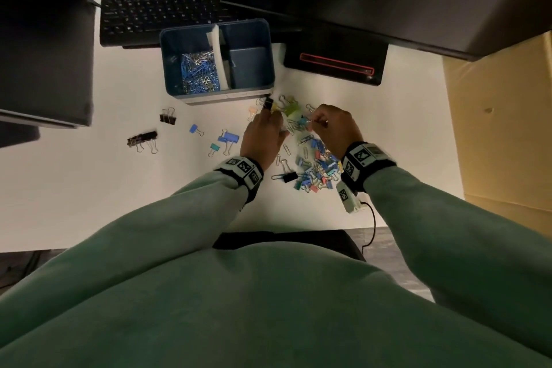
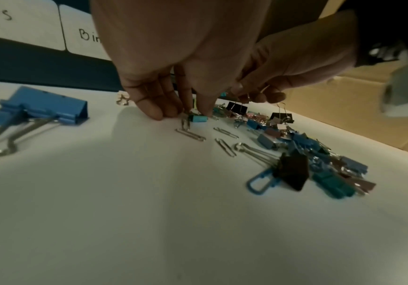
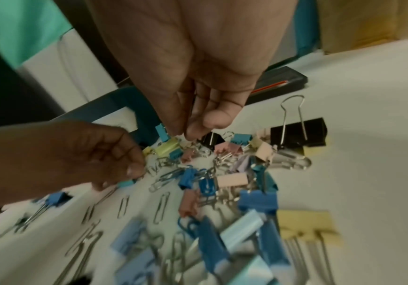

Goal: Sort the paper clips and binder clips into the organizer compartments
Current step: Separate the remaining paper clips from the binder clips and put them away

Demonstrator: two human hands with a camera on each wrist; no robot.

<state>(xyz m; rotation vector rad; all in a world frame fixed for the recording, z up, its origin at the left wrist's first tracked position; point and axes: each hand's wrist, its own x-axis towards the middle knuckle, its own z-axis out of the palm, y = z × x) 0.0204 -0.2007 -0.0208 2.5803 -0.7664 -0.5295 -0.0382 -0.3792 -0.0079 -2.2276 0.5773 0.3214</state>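
The blue organizer stands at the back; its left compartment holds paper clips, its right one looks bare. Its front labels read "ips" and "Bin". A pile of coloured binder clips and silver paper clips lies in front of it. My left hand has its fingertips down on the table, pinching a silver paper clip beside a small teal binder clip. My right hand hovers over the pile with thumb and fingers pinched on thin silver wire, seemingly a paper clip.
Loose black binder clips and blue binder clips lie left of the hands. A keyboard sits behind the organizer, a black device with a red line to its right, a cardboard box past the table's right edge.
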